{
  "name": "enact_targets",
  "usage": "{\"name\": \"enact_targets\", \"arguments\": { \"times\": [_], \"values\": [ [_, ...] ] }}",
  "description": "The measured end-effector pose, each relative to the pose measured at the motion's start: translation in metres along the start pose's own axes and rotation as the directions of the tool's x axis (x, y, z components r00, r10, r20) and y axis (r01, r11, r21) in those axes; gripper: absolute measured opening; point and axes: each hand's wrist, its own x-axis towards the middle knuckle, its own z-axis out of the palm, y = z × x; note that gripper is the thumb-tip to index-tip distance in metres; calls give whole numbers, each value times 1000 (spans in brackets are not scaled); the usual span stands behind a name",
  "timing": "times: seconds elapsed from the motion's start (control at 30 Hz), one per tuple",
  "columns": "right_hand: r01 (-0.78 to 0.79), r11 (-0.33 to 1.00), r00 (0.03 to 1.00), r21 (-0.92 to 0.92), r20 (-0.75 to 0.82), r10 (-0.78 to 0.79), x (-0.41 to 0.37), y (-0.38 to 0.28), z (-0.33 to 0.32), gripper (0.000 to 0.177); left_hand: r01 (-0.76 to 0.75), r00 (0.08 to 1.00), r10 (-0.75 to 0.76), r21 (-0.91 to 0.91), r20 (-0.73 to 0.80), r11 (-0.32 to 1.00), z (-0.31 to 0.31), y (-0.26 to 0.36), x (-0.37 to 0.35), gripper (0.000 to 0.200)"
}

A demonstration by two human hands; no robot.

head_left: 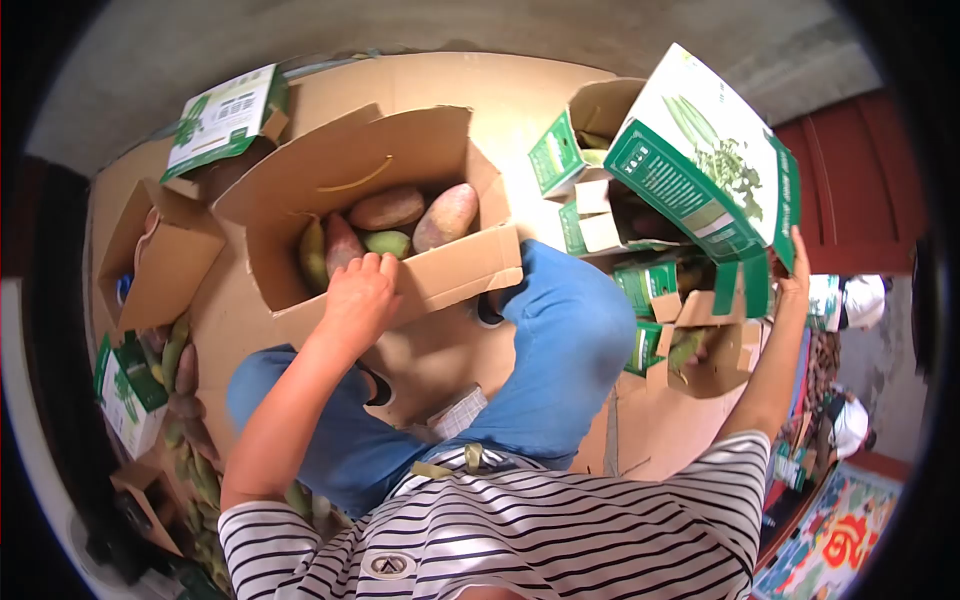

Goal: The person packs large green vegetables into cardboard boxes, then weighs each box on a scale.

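Observation:
Between my knees stands an open brown cardboard box (440,270) with a yellow cord handle on its far wall. Inside lie large reddish oblong pieces of produce (446,217) and a few green ones (388,243). My left hand (362,300) is closed over the box's near wall, fingers curled over its edge beside a reddish piece. Out to the right, my right hand (796,268) grips the lower corner of a white and green carton (690,150) with vegetables printed on it. This carton is tilted, its flaps hanging down over other small cartons.
Smaller open cartons (715,362) with produce in them stand along my right side. A white and green carton (225,125) and a brown box (165,250) are at the left. Green and reddish produce (195,460) is piled by my left leg. People (850,425) are far right.

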Motion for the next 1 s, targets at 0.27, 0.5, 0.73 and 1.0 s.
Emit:
{"name": "enact_targets", "arguments": {
  "times": [0.27,0.5,0.73,1.0],
  "values": [
    [535,841,796,76,289,-532,-78,-111,252,29,21,999,-18,-73,35,997,18,2,17,43],
    [471,802,866,366,-20,-499,-79,-102,472,28,7,1000,-8,-45,-11,999,22,4,19,33],
    [-233,972,671,37,729,133,-86,68,619,26,62,998,-62,27,-10,998,33,10,23,38],
    [364,916,385,-169,923,17,-200,60,547,35,77,994,-75,22,-78,997,28,16,19,22]
  ]
}}
